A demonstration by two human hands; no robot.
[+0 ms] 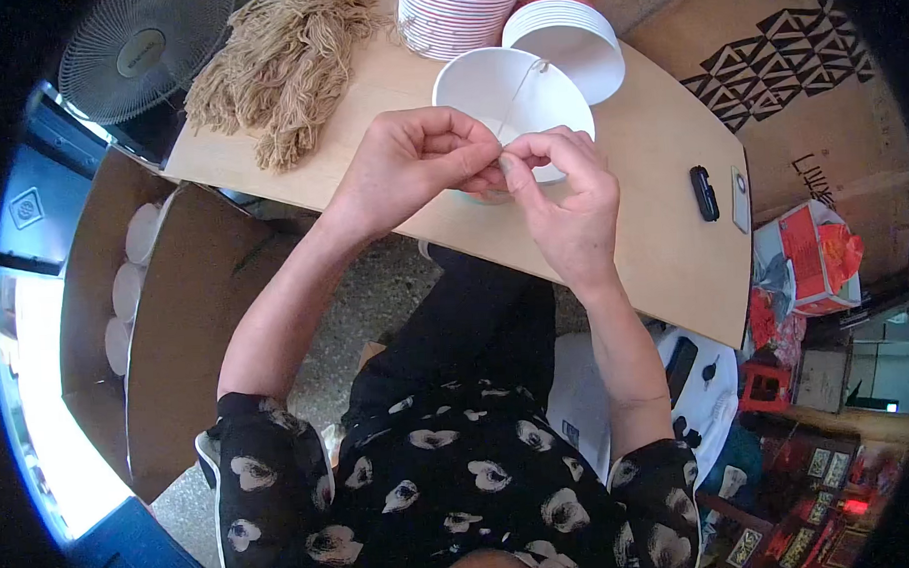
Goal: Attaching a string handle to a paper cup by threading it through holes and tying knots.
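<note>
My left hand point(415, 160) and my right hand point(567, 200) meet over a white paper cup point(508, 87) that lies at the front of a wooden table point(663, 247). Both pinch a thin pale string point(520, 96) that runs up across the cup's open mouth to its rim. The fingertips touch each other just in front of the cup. Part of the cup's lower side is hidden behind my fingers.
Two stacks of white paper cups point(566, 35) lie behind the cup. A bundle of tan strings point(286, 60) sits at the table's left end, near a fan point(141, 50). A black lighter point(705, 192) lies on the right. An open cardboard box point(155, 304) with white cups stands left.
</note>
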